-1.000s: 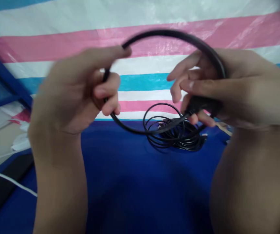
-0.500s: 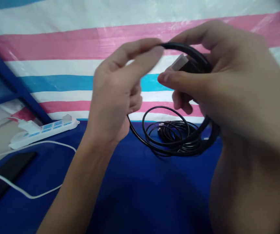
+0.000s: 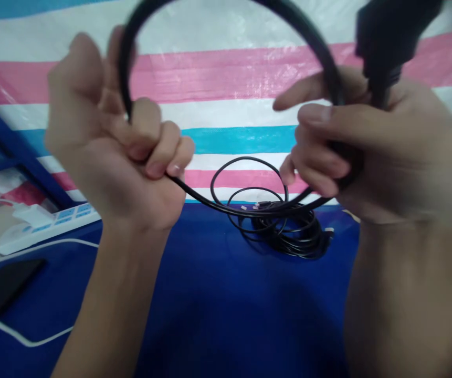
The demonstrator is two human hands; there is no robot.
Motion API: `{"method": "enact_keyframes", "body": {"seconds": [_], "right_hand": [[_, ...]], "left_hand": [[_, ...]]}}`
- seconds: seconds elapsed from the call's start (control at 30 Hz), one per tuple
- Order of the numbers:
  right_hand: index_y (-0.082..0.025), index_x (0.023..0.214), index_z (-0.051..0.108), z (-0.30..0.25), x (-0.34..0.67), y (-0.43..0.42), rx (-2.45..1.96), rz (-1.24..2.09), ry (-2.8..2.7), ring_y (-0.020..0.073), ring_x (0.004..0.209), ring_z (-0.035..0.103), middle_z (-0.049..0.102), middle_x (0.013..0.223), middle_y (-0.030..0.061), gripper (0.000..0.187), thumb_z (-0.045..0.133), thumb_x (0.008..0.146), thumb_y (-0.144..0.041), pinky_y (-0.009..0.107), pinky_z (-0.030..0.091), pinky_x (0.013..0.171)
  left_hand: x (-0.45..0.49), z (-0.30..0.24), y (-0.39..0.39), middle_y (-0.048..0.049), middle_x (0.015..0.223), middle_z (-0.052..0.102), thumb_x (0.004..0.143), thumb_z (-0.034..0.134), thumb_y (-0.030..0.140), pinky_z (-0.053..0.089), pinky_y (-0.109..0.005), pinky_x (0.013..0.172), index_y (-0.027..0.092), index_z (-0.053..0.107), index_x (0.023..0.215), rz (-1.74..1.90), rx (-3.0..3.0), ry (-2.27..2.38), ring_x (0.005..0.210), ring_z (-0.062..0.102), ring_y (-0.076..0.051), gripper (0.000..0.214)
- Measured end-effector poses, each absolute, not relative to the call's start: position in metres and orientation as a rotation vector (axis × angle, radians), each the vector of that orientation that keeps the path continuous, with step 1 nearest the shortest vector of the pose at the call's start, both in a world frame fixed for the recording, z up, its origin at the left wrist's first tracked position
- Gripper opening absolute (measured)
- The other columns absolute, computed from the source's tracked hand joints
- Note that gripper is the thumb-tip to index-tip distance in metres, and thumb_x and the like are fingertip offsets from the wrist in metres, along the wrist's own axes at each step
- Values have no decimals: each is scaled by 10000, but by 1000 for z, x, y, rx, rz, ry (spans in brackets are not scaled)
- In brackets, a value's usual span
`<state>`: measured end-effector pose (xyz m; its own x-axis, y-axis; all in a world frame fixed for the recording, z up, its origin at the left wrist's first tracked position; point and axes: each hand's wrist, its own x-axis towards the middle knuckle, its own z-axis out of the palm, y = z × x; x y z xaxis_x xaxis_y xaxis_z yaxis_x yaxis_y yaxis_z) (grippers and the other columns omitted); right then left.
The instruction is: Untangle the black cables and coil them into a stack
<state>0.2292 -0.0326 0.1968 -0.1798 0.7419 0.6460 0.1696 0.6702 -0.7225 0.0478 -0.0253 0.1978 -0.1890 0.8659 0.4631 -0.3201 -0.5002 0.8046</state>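
Note:
A black cable (image 3: pixel 330 65) arches in a wide loop between my two hands, its top cut off by the upper edge of the view. My left hand (image 3: pixel 127 136) has its fingers curled round one side of the loop. My right hand (image 3: pixel 351 131) grips the other side, with gathered turns of cable in its palm. A blurred black connector (image 3: pixel 385 42) sticks up above the right hand. From both hands thinner loops hang and overlap the view of a coiled heap of black cable (image 3: pixel 300 233) on the blue table.
On the left a white power strip (image 3: pixel 60 223) holds a white plug (image 3: pixel 32 214). A white cord (image 3: pixel 21 336) curves past a flat black object (image 3: pixel 5 294). A blue frame post (image 3: pixel 21 142) rises at the left, and striped sheeting (image 3: pixel 229 79) hangs behind the blue table (image 3: pixel 226 304).
My hands have moved apart, the left going leftward and curling round the cable. The loop between them has widened and risen. The connector now points up above my right hand.

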Motion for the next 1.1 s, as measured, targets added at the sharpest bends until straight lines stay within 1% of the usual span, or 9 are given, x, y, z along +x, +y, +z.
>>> {"method": "enact_keyframes", "body": {"seconds": [0.07, 0.17, 0.3, 0.4, 0.53, 0.67, 0.9, 0.97, 1.1], "right_hand": [[-241, 689, 617, 197, 232, -31, -979, 469, -1730, 74, 315, 317, 375, 410, -66, 132, 620, 809, -295, 280, 293, 328], [-229, 654, 607, 195, 232, -29, -1372, 186, -1981, 104, 398, 378, 477, 476, -30, 215, 593, 820, -365, 275, 236, 341], [-206, 632, 628, 187, 219, -26, -1336, 29, -2337, 103, 441, 450, 555, 512, -33, 143, 564, 749, -152, 253, 250, 387], [-193, 586, 597, 184, 208, -26, -1200, -113, -2361, 90, 424, 438, 534, 482, -40, 191, 535, 698, -52, 248, 230, 393], [-209, 639, 588, 187, 206, -28, -1173, 4, -2183, 88, 437, 430, 518, 521, -39, 178, 561, 796, -129, 250, 255, 380], [-229, 832, 635, 186, 218, -23, -871, 98, -1809, 117, 422, 443, 461, 553, -32, 76, 564, 861, -231, 286, 329, 369], [-249, 753, 658, 185, 210, -15, -1128, -167, -2103, 178, 551, 502, 586, 629, 25, 75, 616, 809, -220, 311, 310, 464], [-229, 825, 664, 185, 203, -18, -1161, -226, -2087, 197, 623, 539, 633, 742, 41, 104, 606, 782, -154, 316, 329, 507], [-249, 991, 622, 181, 208, -16, -969, 160, -1919, 144, 498, 477, 559, 670, -6, 284, 542, 778, -78, 285, 329, 435]], "left_hand": [[46, 196, -24, 69, 425, 119, 972, 262, 333, 129, -223, 316, 233, 539, 867, 1709, 1455, 624, 307, 108, -73, 312], [45, 189, -17, 56, 436, 305, 910, 399, 434, 169, -209, 297, 233, 609, 843, 1400, 1822, 749, 278, 198, -54, 298], [47, 179, -9, 22, 539, 508, 827, 537, 415, 243, -178, 338, 206, 615, 718, 1020, 2168, 990, 373, 377, -57, 248], [48, 176, -11, 9, 657, 582, 805, 600, 300, 273, -178, 402, 208, 657, 827, 881, 2317, 924, 496, 468, -71, 109], [44, 182, -18, 45, 543, 451, 842, 599, 268, 290, -180, 445, 229, 639, 1041, 1319, 2196, 836, 470, 419, -59, 207], [37, 189, -20, 23, 653, 460, 856, 579, 256, 275, -220, 374, 220, 617, 871, 1774, 1852, 833, 456, 393, -63, 54], [40, 180, -9, 28, 443, 481, 790, 564, 103, 180, -134, 272, 154, 590, 647, 966, 2160, 998, 305, 408, -51, 155], [47, 177, -6, 56, 400, 365, 751, 542, 30, 126, -115, 292, 137, 533, 544, 1012, 2088, 1011, 297, 308, -6, 234], [54, 175, 4, 109, 405, 218, 736, 535, -21, 136, -131, 308, 155, 591, 818, 1462, 1532, 739, 302, 154, -3, 202]]}}
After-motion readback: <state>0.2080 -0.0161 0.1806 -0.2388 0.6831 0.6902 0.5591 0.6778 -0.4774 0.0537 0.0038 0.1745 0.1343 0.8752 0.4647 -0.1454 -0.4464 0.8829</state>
